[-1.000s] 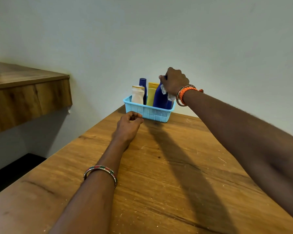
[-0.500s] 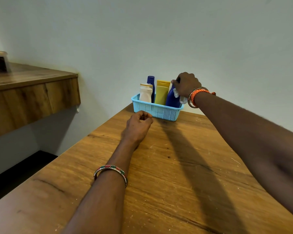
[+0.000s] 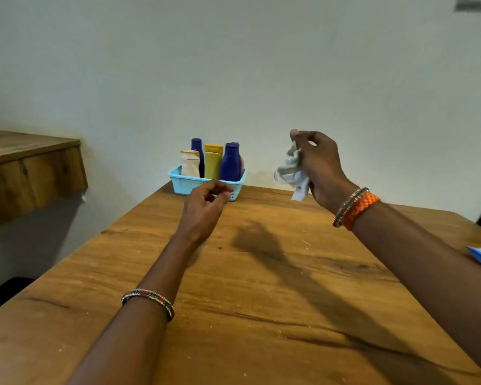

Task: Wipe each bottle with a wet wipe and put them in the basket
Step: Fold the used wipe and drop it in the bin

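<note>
Both my forearms reach up from the bottom of the frame over the wooden table (image 3: 261, 301). My left hand (image 3: 203, 209) hovers mid-frame, fingers loosely curled with nothing in them, right in front of the basket (image 3: 186, 183). My right hand (image 3: 321, 168), raised at center right, has the crumpled wet wipe (image 3: 290, 170) pinched. Bottles (image 3: 230, 162) stand upright in the basket against the wall; can't read any labels.
</note>
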